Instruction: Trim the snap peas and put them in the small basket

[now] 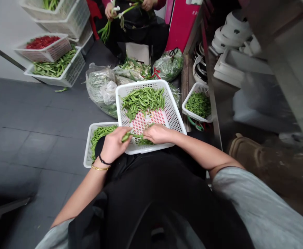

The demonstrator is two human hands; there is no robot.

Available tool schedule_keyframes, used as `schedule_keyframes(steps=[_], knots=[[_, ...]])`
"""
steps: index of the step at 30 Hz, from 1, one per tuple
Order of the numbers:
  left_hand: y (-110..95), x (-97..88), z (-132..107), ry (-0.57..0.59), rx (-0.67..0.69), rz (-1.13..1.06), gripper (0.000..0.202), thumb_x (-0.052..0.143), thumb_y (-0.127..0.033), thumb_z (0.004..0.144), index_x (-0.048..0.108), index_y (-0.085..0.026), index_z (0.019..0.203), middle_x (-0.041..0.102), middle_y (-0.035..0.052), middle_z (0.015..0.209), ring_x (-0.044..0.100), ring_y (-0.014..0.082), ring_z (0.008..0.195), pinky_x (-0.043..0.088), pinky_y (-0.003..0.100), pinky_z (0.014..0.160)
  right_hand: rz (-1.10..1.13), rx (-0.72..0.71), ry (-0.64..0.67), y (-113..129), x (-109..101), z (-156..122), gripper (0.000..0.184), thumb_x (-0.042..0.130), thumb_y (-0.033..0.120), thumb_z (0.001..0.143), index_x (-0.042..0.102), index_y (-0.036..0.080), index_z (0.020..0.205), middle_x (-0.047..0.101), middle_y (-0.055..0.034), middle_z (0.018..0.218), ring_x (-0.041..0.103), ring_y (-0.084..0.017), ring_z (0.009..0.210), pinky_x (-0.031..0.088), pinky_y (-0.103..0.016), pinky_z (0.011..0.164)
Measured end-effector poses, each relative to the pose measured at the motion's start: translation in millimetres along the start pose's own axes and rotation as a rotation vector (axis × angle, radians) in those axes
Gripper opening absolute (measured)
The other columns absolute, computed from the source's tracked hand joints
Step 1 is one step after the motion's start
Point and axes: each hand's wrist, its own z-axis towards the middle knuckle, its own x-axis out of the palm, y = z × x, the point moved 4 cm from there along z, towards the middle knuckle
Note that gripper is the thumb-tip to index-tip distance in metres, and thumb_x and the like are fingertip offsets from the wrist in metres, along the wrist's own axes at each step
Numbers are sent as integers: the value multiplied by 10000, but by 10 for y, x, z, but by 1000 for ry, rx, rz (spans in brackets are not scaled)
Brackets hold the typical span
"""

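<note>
Grey floor tiles filled the left side. Against the wall, a white basket of red chilies sat on a basket of green pods, with more stacked baskets behind. Near the bottom of the view, a small white basket of trimmed beans lay beside the person's lap. The person's left hand, wearing a black band and a gold bracelet, held a green pod in a narrow pinch. The right hand lay palm down at the pod's far end, and its fingers hid whether they gripped it. The pod was just above a large white basket, which held a heap of pods over a red liner. Working this low over the basket seemed a sound way to keep pods and scraps together. Beyond it were plastic bags of greens, and a seated co-worker's hands held long stalks. Farther right stood a pink cabinet, its small writing unreadable, then a basket of chopped greens and white bowls. A tan object, perhaps a bag, was too blurred to tell. No brand could be read.
</note>
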Motion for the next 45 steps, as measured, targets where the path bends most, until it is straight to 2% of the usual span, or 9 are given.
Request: schedule_keyframes(steps=[4, 9, 15, 19, 22, 26, 29, 36, 45], knots=[[-66, 112, 50, 234, -33, -18, 69, 702, -165, 640, 636, -180, 651, 601, 25, 630, 524, 149, 595, 407, 258, 587, 84, -117, -159, 63, -99, 20, 288, 407, 334, 928, 597, 172, 784, 615, -24, 717, 485, -121, 614, 282, -237, 576], [275, 148, 136, -67, -426, -768, 203, 737, -260, 647, 582, -142, 705, 533, -15, 526, 398, 66, 413, 281, 181, 379, 246, 88, -440, -130, -8, -23, 366, 315, 294, 962, 585, 145, 764, 593, -33, 717, 499, -113, 649, 341, -228, 648], [720, -44, 152, -217, -604, -1384, 176, 706, -221, 613, 553, -135, 629, 488, -19, 515, 401, 54, 423, 253, 132, 326, 223, 268, 187, -844, 448, 162, 310, 614, 433, 791, 655, 160, 932, 680, -66, 871, 607, -173, 771, 395, -238, 661], [736, 58, 105, -132, -638, -1485, 212, 714, -257, 608, 623, -125, 747, 563, 23, 607, 441, 73, 479, 276, 134, 328, 68, 637, 59, -1245, 534, 733, 483, 421, 486, 894, 616, 98, 1106, 650, -181, 1092, 613, -251, 989, 440, -293, 766], [652, 185, 47, -47, -635, -1480, 328, 742, -296, 609, 640, -115, 862, 555, 21, 627, 443, 72, 505, 286, 129, 343, 71, 719, 92, -1308, 637, 1113, 431, 422, 379, 907, 630, 46, 1086, 641, -223, 1108, 619, -260, 1014, 448, -298, 800], [586, 266, -10, 49, -613, -1327, 215, 744, -205, 626, 600, -117, 758, 480, -16, 553, 430, 66, 488, 279, 134, 354, 98, 692, 117, -1245, 624, 1126, 348, 463, 288, 873, 665, 44, 1019, 656, -221, 1071, 636, -246, 965, 447, -271, 759], [655, 327, -16, -61, -637, -1110, 219, 754, -183, 624, 552, -120, 678, 479, -27, 533, 404, 51, 440, 275, 145, 341, 117, 611, 99, -1014, 525, 835, 340, 426, 320, 884, 674, 97, 949, 678, -165, 1013, 631, -209, 887, 427, -257, 721], [612, 603, -15, -159, -563, -900, 345, 802, -255, 573, 486, -146, 661, 450, -73, 490, 373, 37, 373, 294, 164, 326, 345, 16, -94, -80, 308, 202, 264, 394, 299, 914, 575, 148, 794, 598, -27, 730, 496, -117, 654, 340, -233, 643], [292, 486, -95, 38, -457, -986, 339, 799, -214, 588, 572, -127, 826, 591, -5, 628, 447, 46, 428, 312, 152, 353, 822, 120, -392, -141, 15, 59, 163, 515, 298, 850, 546, 158, 773, 568, 30, 616, 540, -92, 568, 406, -214, 585]])
